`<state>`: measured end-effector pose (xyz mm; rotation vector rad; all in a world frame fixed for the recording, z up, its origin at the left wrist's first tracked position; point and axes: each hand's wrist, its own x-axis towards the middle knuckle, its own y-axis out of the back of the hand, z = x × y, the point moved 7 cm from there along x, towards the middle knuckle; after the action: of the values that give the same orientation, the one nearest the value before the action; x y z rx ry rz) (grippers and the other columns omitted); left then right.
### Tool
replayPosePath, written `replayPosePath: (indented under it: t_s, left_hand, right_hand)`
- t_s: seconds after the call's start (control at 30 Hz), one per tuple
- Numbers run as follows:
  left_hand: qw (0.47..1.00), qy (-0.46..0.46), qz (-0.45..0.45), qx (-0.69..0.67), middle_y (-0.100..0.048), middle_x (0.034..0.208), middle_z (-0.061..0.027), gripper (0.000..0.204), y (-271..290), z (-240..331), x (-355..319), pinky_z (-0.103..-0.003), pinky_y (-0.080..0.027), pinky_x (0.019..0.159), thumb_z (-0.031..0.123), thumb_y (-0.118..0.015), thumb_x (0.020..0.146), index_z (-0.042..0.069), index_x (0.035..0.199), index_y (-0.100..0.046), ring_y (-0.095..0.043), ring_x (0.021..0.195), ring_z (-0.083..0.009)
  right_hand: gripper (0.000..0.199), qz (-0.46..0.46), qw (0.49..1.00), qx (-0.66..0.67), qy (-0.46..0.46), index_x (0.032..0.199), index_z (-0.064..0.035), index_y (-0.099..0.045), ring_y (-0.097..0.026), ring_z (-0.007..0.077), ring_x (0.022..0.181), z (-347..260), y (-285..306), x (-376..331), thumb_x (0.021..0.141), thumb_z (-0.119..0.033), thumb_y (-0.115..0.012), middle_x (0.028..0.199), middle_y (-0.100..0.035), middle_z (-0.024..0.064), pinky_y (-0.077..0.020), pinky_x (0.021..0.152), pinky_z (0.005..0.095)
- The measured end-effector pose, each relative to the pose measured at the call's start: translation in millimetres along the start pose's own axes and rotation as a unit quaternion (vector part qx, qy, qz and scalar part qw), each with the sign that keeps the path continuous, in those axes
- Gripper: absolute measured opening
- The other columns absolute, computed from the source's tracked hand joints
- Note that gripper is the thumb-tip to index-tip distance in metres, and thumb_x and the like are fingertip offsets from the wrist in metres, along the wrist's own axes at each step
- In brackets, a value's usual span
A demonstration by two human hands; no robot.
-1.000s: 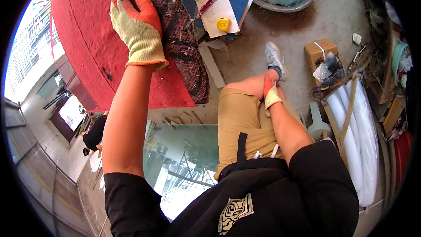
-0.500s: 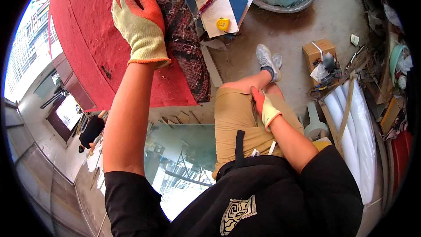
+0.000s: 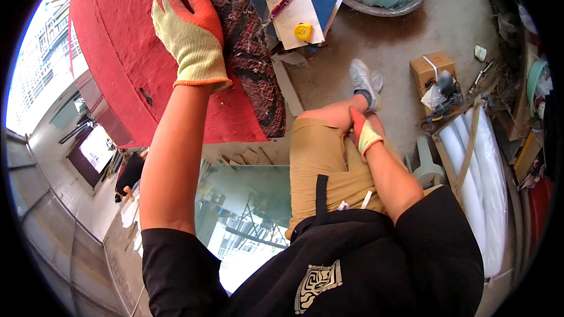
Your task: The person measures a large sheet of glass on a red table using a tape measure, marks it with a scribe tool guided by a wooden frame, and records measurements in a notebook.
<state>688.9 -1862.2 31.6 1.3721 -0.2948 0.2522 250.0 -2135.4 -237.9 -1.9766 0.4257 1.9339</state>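
Observation:
My left hand (image 3: 191, 26), in a cream knit glove with orange-coated, darkly soiled fingers, lies on a red cloth-covered table (image 3: 117, 35). Its fingers are stretched and slightly apart, with nothing in them. Beside it runs a dark, frayed, patterned strip of fabric (image 3: 249, 47) along the table's edge. My right hand (image 3: 365, 132), in a matching glove, rests against my bent leg (image 3: 336, 111) just past the hem of the tan shorts. One orange finger shows stretched along the skin; the other fingers are partly hidden. No object shows in this hand.
A notepad (image 3: 285, 17) with a pen (image 3: 284, 4) and yellow tape measure (image 3: 303, 31) lies beyond the strip. A basin (image 3: 411, 6) holds glass pieces. A glass sheet (image 3: 235, 199) stands below the table. Right: cardboard box (image 3: 432, 67), plastic-wrapped rolls (image 3: 484, 182). A co-worker (image 3: 130, 173) bends far left.
My right hand has slid a little farther along my leg, away from my body. My left hand stays on the red cloth. The whole view has shifted slightly.

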Motion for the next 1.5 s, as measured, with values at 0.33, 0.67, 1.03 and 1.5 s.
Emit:
replayPosePath:
  t_s: [0.33,0.67,1.03,1.5]
  left_hand:
    - [1.000,-0.004,0.004,-0.005,-0.061,0.151,-0.0280,0.056,-3,0,4,-0.056,-0.038,0.123,0.044,-0.058,0.109,0.003,0.145,-0.064,-0.053,0.144,-0.0467]
    - [1.000,-0.008,0.000,-0.010,-0.061,0.152,-0.0281,0.055,0,1,3,-0.057,-0.037,0.124,0.044,-0.056,0.110,0.003,0.146,-0.065,-0.053,0.144,-0.0472]
    - [1.000,0.013,-0.003,0.006,-0.058,0.156,-0.0289,0.058,2,-5,-1,-0.056,-0.036,0.124,0.045,-0.057,0.110,0.004,0.150,-0.062,-0.051,0.147,-0.0469]
    - [0.997,-0.012,0.045,0.054,-0.065,0.146,-0.0280,0.054,13,9,-3,-0.055,-0.043,0.120,0.041,-0.055,0.109,0.001,0.143,-0.066,-0.058,0.138,-0.0471]
  right_hand:
    - [0.070,-0.031,0.998,-0.043,-0.027,0.158,-0.0169,-0.051,-0.052,0.0264,0.147,21,51,81,0.103,-0.057,-0.066,0.160,-0.056,0.0112,-0.0390,0.121,0.0487]
    - [0.069,-0.244,0.962,-0.067,-0.100,0.160,-0.0077,-0.051,-0.061,0.0237,0.139,22,-18,-27,0.109,-0.054,-0.061,0.154,-0.062,0.0134,-0.0500,0.117,0.0484]
    - [0.067,-0.068,0.991,-0.105,-0.037,0.150,-0.0103,-0.058,-0.059,0.0306,0.135,176,-6,119,0.108,-0.062,-0.055,0.143,-0.064,0.0133,-0.0479,0.113,0.0415]
    - [0.054,-0.092,0.990,-0.043,0.095,0.142,-0.0057,-0.067,-0.072,0.0204,0.112,3,-9,37,0.109,-0.049,-0.062,0.128,-0.076,0.0106,-0.0556,0.097,0.0374]
